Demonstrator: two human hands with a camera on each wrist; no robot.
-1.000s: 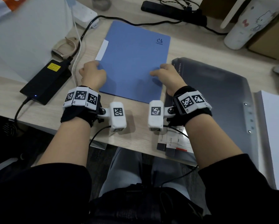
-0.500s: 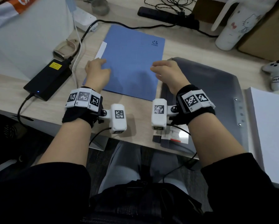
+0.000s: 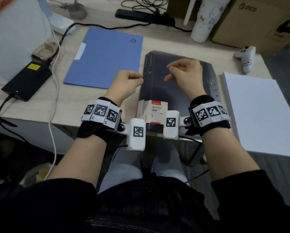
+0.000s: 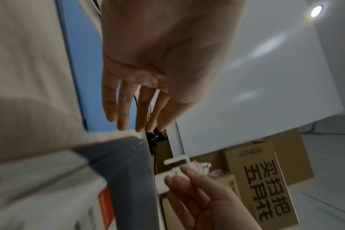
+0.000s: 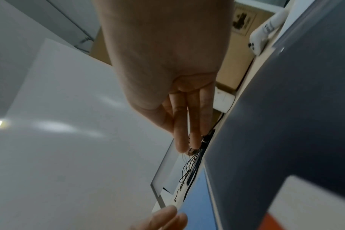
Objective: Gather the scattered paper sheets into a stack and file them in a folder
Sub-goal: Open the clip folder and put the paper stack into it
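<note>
Both hands, left (image 3: 126, 83) and right (image 3: 185, 74), hover loosely curled and empty over the grey folder (image 3: 178, 91); grabbing carelessly could shove the paper stack (image 3: 258, 115) off the table (image 3: 45, 106)

1. I count two folders on the desk: one blue folder (image 3: 105, 58) at about 11 o'clock, and one dark grey folder (image 3: 179, 91) at 12 o'clock
2. One stack of white paper (image 3: 258, 113) at 3 o'clock
3. Two hands: left hand (image 3: 124, 84), right hand (image 3: 186, 74)
4. One black power brick (image 3: 27, 79) at 9 o'clock
5. One white bottle (image 3: 203, 19), one cardboard box (image 3: 258, 22) and one white controller (image 3: 246, 58), all toward 1 to 2 o'clock
6. One black power strip (image 3: 134, 15) at 12 o'clock
</note>
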